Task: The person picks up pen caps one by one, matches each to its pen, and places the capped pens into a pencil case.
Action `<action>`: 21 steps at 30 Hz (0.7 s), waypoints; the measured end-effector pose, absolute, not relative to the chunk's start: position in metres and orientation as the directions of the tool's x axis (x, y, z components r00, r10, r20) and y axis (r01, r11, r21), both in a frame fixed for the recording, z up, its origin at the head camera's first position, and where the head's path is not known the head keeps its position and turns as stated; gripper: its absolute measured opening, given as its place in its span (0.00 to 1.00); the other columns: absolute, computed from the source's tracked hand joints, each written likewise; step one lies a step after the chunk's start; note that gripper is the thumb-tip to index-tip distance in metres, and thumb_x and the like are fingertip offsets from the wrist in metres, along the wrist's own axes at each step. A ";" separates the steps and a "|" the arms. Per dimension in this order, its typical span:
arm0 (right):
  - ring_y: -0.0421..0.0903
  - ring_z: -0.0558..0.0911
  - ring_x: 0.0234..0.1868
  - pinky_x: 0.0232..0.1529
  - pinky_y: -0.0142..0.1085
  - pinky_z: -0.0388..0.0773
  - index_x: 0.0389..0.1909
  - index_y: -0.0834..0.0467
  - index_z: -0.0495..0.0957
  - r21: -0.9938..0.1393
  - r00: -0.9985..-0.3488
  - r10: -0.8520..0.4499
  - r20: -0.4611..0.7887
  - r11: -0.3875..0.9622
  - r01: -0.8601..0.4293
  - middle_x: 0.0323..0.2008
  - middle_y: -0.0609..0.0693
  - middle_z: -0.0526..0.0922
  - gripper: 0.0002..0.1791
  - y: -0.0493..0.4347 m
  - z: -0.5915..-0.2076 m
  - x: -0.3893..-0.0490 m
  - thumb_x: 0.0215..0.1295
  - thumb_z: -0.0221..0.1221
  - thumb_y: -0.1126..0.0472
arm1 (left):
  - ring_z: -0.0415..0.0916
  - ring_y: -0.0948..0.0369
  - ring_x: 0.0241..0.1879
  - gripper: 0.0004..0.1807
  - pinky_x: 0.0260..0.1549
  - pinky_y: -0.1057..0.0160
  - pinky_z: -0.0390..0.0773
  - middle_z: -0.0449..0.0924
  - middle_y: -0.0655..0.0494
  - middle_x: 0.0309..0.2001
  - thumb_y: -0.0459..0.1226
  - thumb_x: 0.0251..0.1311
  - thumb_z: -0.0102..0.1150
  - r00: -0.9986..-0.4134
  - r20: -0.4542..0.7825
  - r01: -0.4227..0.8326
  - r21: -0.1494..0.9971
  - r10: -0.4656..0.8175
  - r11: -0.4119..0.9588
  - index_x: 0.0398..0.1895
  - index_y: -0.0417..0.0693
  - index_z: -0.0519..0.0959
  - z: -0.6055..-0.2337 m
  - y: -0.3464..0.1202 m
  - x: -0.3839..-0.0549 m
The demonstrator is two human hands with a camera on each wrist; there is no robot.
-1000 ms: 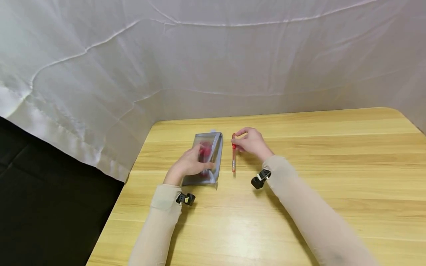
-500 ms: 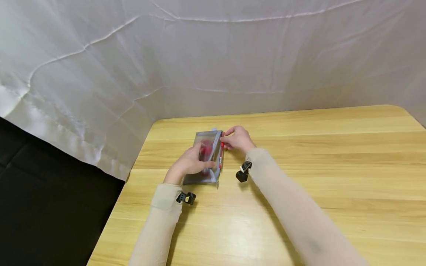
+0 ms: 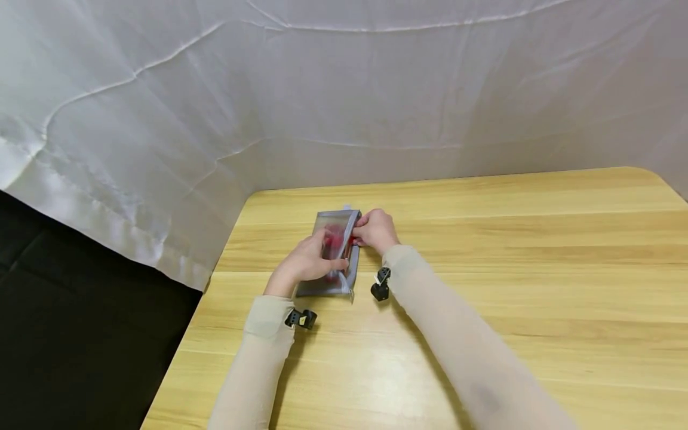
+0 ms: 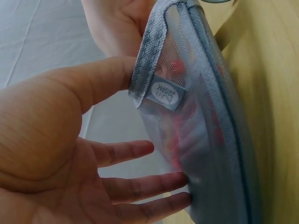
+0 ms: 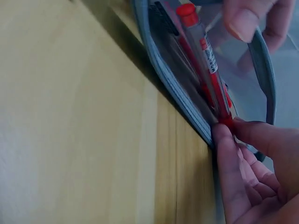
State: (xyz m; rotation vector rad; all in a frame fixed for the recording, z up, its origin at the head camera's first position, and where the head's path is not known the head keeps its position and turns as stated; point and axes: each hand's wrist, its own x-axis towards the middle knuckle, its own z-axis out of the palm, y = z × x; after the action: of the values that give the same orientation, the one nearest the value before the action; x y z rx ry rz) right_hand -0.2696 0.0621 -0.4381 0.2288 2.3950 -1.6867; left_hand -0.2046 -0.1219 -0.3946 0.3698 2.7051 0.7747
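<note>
A grey mesh zip pencil case (image 3: 317, 288) lies on the table, its zipped side gaping to the right. My left hand (image 3: 306, 260) holds the edge of that opening up, the thumb hooked over the rim and the fingers against the clear outer side (image 4: 198, 154). Between thumb and forefinger, my right hand (image 5: 261, 158) pinches a clear pen with red ends (image 5: 211, 70) by its red cap. The pen lies within the mouth of the case. Red items show through the mesh, and a dark-ended pen (image 5: 166, 18) lies inside beside the pinched one.
The wood-grain table (image 3: 484, 286) extends widely to the right and in front. A pale fabric curtain (image 3: 365, 107) hangs behind and to the left, with black cloth (image 3: 80, 334) beyond the left edge. A small black camera sits on each wrist.
My right hand has moved left with the red pen, from beside the pencil case into its opening. My left hand stays on the case and keeps the edge raised.
</note>
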 end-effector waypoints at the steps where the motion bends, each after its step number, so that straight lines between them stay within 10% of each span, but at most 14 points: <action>1: 0.39 0.84 0.19 0.28 0.30 0.87 0.42 0.69 0.84 -0.904 -0.968 0.017 -0.250 0.356 0.239 0.41 0.65 0.90 0.06 0.061 -0.438 -0.269 0.67 0.69 0.72 | 0.78 0.45 0.63 0.40 0.66 0.42 0.78 0.79 0.41 0.64 0.50 0.65 0.73 -0.921 -0.215 0.159 0.549 0.323 0.820 0.73 0.43 0.67 -0.395 -0.122 -0.205; 21: 0.41 0.85 0.19 0.32 0.33 0.90 0.33 0.65 0.75 -0.907 -0.950 -0.038 -0.311 0.309 0.285 0.41 0.67 0.87 0.08 0.057 -0.441 -0.266 0.68 0.64 0.76 | 0.77 0.45 0.65 0.41 0.68 0.41 0.77 0.79 0.42 0.66 0.52 0.65 0.73 -0.917 -0.223 0.161 0.555 0.332 0.816 0.74 0.45 0.66 -0.397 -0.119 -0.205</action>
State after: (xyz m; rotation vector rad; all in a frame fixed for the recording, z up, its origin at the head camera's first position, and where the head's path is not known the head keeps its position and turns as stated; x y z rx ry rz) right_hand -0.2663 0.0567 -0.4409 0.2235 2.3046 -1.6844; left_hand -0.2050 -0.1194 -0.3973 0.3748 2.6909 0.7826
